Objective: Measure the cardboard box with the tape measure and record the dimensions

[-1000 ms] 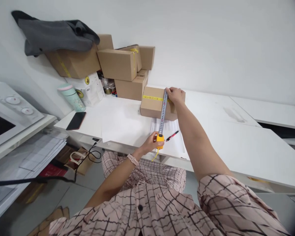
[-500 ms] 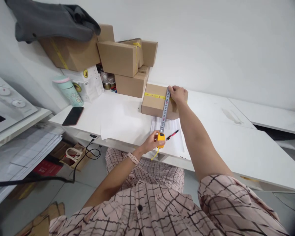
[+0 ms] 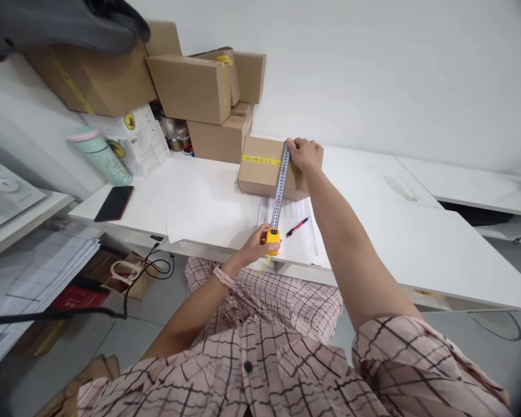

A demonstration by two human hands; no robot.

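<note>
A tape measure [image 3: 272, 236] stretches across the cardboard box [image 3: 264, 172] on the white table [image 3: 417, 249]. The left hand [image 3: 254, 246] grips its yellow case before the box; the right hand [image 3: 304, 154] pins the blade atop the box. A red pen [image 3: 297, 227] lies beside the box.

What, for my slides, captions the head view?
Right hand pins tape blade atop cardboard box; left hand holds yellow case.

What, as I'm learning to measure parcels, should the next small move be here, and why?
Probably slide the left hand and yellow tape measure toward the near edge of the box: the right hand pins the tape's end at the far edge, yet the case sits well past the box, over the paper.
</note>
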